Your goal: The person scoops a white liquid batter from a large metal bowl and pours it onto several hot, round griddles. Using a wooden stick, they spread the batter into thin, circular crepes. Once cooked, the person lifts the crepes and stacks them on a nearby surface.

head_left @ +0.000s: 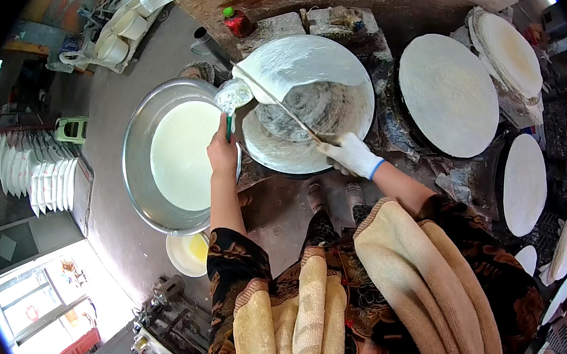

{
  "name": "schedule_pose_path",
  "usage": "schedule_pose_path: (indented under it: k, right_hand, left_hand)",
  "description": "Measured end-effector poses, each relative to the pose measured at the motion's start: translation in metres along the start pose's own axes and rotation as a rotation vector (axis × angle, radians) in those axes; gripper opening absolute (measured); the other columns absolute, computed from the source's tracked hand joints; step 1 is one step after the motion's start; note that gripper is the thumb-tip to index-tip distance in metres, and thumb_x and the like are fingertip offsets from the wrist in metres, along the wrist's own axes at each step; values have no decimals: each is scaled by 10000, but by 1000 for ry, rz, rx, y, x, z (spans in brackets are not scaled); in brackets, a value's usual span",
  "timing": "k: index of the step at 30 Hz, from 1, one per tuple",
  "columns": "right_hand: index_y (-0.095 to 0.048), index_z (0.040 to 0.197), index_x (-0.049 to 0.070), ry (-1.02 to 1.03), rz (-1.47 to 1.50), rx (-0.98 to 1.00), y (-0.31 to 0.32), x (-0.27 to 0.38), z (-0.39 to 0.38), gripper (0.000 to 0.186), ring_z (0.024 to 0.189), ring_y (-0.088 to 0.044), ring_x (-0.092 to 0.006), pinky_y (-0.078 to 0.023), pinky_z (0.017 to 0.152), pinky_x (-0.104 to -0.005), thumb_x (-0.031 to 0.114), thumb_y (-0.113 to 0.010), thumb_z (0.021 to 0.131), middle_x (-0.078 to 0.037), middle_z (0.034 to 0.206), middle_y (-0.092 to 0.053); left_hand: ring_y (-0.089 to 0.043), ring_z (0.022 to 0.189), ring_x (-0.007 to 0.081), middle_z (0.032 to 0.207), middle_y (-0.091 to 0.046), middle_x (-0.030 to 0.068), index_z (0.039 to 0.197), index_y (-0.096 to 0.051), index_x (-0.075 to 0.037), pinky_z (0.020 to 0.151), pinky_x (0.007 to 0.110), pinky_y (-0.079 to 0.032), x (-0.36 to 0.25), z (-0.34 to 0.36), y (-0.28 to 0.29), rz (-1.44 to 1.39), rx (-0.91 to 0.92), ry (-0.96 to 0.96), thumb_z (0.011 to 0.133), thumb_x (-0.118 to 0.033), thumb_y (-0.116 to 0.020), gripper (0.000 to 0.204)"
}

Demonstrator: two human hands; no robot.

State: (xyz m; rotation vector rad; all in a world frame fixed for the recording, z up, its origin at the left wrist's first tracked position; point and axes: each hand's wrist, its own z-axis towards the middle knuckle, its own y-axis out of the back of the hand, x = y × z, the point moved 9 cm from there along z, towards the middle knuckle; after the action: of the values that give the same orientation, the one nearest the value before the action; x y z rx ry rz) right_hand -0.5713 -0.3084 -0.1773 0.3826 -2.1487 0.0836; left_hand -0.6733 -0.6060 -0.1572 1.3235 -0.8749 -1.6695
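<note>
— Between the big metal basin (pixel 136 159) and the round griddle (pixel 318 113), your left hand (pixel 223 154) is gripping the green-handled ladle (pixel 233 94).

— And what is your white-gloved right hand (pixel 354 156) doing?

— It is grasping one end of a long thin stick (pixel 278 103), which is slanting away from you across the griddle, its far end reaching just beyond the ladle.

— Is the stick touching the white batter (pixel 311 55) there?

— From this view you aren't showing enough, so I can't tell. The batter is covering the griddle's far side, while a grey surface is showing in the middle.

— What is sitting around you?

— To your left, the basin is holding a pale liquid (pixel 183 153), and a small bowl (pixel 179 255) of yellow liquid (pixel 198 248) is sitting just beside it, nearer you. Past the griddle, a red bottle (pixel 238 23) with a green cap is standing. To your right, a large pale disc (pixel 449 95) is lying flat, and a stack of flat rounds (pixel 507 53) is resting beyond it.
</note>
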Motion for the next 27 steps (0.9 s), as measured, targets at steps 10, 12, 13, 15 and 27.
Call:
schedule_pose_path:
  k: [10,12,13,15,27]
  right_hand:
    - [-613,1203,5,155,-126,-110,141,39,48,477,468,-477,-81,-402,406,-242,359,-620,883,-10,627,-552]
    - [-611,1190,-14,121,-305,-8,106,48,46,480,471,-500,-91,-417,419,-244,359,-616,887,-24,610,-561]
    - [-608,1180,-30,181,-335,94,83,48,41,490,474,-523,-104,-436,435,-251,362,-614,886,-44,605,-580]
    - [-625,1160,-16,152,-331,190,54,23,31,475,468,-517,-98,-444,443,-256,370,-615,883,-40,618,-591]
    - [-650,1081,-10,179,-318,168,131,67,106,423,467,-492,-105,-384,401,-254,361,-625,880,-21,626,-564]
  left_hand:
    - [-641,757,378,857,-652,201,1374,-481,-181,679,449,-512,-16,-47,14,-92,-130,12,775,-19,-631,638]
    - [-640,762,384,866,-651,206,1371,-484,-164,680,448,-513,-23,-56,14,-138,-156,16,777,-19,-633,630]
    - [-647,935,374,1057,-646,221,1370,-484,-134,787,400,-520,-24,-61,12,-141,-114,79,787,-5,-611,611]
    - [-644,958,372,1078,-640,223,1368,-484,-123,802,400,-519,-20,-77,9,-159,-96,186,789,-8,-611,604]
    - [-646,939,350,1112,-638,202,1389,-448,-106,785,371,-516,-38,-146,7,-214,-223,310,818,-33,-621,601]
